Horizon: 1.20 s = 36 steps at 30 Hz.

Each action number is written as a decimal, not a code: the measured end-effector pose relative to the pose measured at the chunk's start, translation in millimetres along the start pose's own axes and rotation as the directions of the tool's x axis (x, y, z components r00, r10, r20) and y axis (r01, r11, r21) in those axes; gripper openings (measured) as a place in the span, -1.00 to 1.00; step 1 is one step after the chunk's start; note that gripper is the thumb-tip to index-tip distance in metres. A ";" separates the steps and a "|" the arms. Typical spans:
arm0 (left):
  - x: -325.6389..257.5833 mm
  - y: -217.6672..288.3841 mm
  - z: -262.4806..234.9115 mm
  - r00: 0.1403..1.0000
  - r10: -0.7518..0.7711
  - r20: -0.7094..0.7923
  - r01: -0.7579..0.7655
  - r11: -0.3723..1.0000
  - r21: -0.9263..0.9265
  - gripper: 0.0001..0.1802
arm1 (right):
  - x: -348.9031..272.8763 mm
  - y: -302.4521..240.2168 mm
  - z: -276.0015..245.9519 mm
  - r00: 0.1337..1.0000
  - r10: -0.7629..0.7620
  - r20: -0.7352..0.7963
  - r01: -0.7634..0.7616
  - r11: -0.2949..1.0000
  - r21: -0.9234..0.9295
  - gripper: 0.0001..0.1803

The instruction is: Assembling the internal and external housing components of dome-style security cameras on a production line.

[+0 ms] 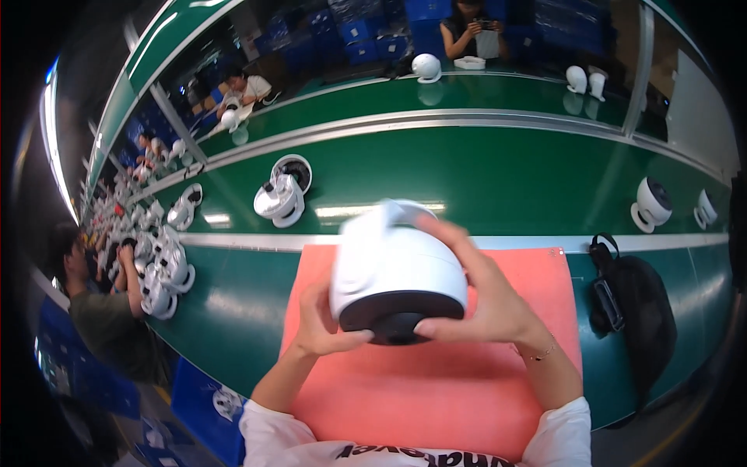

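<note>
Gripping a white device (412, 263) are our left hand (317, 321) and right hand (489, 303). We hold it above the pink mat (428, 405).

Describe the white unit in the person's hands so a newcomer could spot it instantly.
Find the pink mat on the near green worktop. Over it, the left hand and right hand grip a rounded white unit with a dark front panel. It alone is in the wearer's grasp; the similar dark-faced unit at right stands on the green strip.
</note>
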State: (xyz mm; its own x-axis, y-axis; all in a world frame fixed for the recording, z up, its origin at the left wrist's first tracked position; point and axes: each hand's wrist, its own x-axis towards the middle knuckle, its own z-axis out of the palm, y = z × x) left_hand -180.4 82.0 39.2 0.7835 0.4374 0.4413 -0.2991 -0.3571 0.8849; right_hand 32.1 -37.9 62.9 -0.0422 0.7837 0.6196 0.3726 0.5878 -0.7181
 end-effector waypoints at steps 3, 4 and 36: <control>2.2 -8.1 8.0 0.987 0.011 -0.163 -0.077 0.910 -0.407 0.04 | 8.4 -22.3 28.9 0.987 -0.007 -0.159 0.011 1.000 0.020 0.03; 10.7 -5.0 20.2 0.991 0.010 -0.134 -0.065 0.911 -0.408 0.04 | 8.2 -21.8 32.4 0.984 -0.004 -0.177 0.003 1.000 -0.006 0.10; 97.0 -75.3 20.4 0.979 -0.019 -0.201 -0.174 0.427 -0.887 -0.06 | 24.2 16.1 47.3 0.899 -0.136 -0.417 -0.068 0.897 -0.437 0.07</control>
State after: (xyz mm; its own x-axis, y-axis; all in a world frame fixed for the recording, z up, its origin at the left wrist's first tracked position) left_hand -70.8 134.5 12.3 0.6634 0.6010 0.4458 -0.7474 0.5034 0.4336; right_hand -6.8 0.0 51.4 0.2985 0.5408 0.7864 0.7425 0.3861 -0.5474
